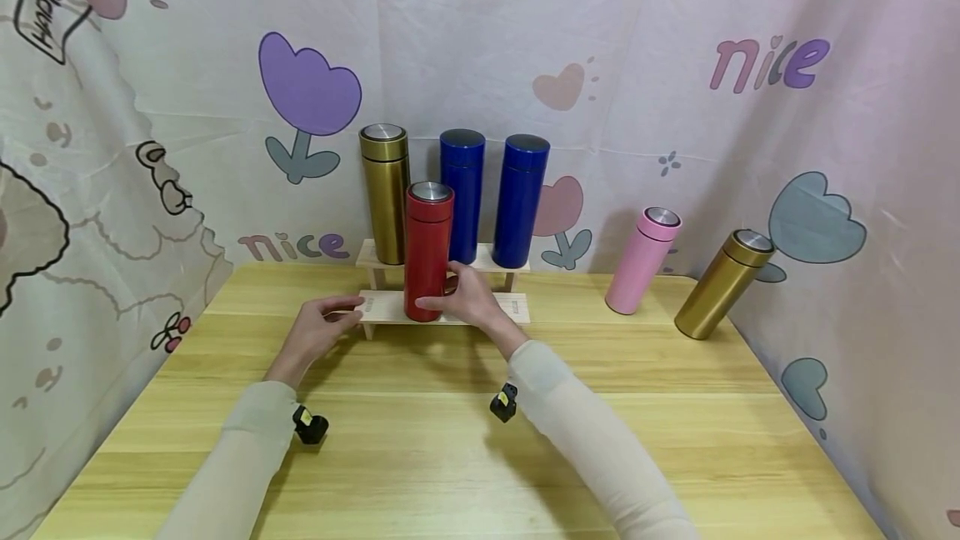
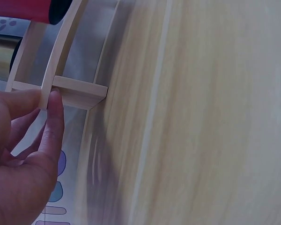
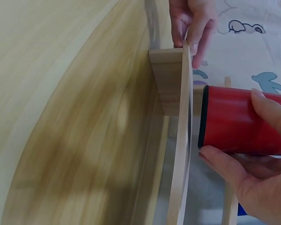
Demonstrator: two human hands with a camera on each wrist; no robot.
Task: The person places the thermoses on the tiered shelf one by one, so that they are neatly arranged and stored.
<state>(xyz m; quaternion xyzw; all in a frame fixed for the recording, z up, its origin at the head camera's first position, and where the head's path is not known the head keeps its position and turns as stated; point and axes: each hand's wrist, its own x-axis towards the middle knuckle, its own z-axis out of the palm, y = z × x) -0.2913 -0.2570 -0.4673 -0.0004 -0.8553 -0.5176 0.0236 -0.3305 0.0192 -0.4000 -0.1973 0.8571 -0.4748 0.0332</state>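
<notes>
A red thermos bottle with a steel-topped lid stands upright at the lower step of a small wooden rack. My right hand grips it low down from the right. In the right wrist view the base of the red bottle shows a narrow gap from the step board. My left hand pinches the left end of that lower board between thumb and fingers, as the left wrist view shows. On the rack's upper step stand a gold bottle and two blue bottles.
To the right on the wooden table, a pink bottle and another gold bottle stand near the back edge. A printed cloth hangs behind and along both sides of the table.
</notes>
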